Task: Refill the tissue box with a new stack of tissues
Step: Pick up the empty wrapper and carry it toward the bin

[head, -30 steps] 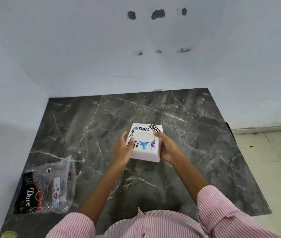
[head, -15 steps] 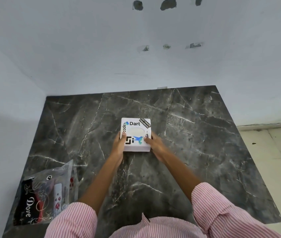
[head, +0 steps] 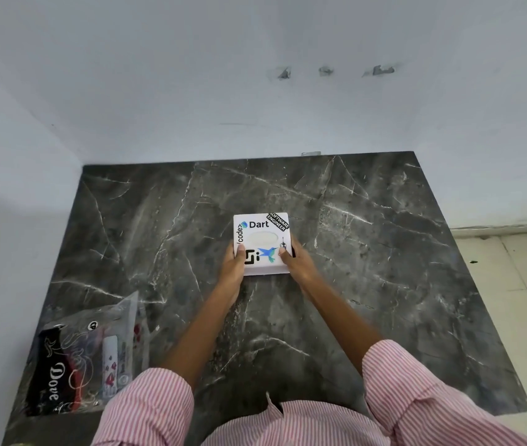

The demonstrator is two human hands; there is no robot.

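White tissue box gripped by both hands' fingers; fingertips behind it hidden.

The tissue box sits on the bench, near the middle of it and a little toward the back wall. The left hand is against the box's left side and the right hand against its right side, each with a thumb resting on the top face (the other fingers are hidden behind the box). A plastic packet lies on the bench at the near left corner, well apart from the box. The bench stands in a corner, with walls behind it and to its left, and the floor lies to its right.
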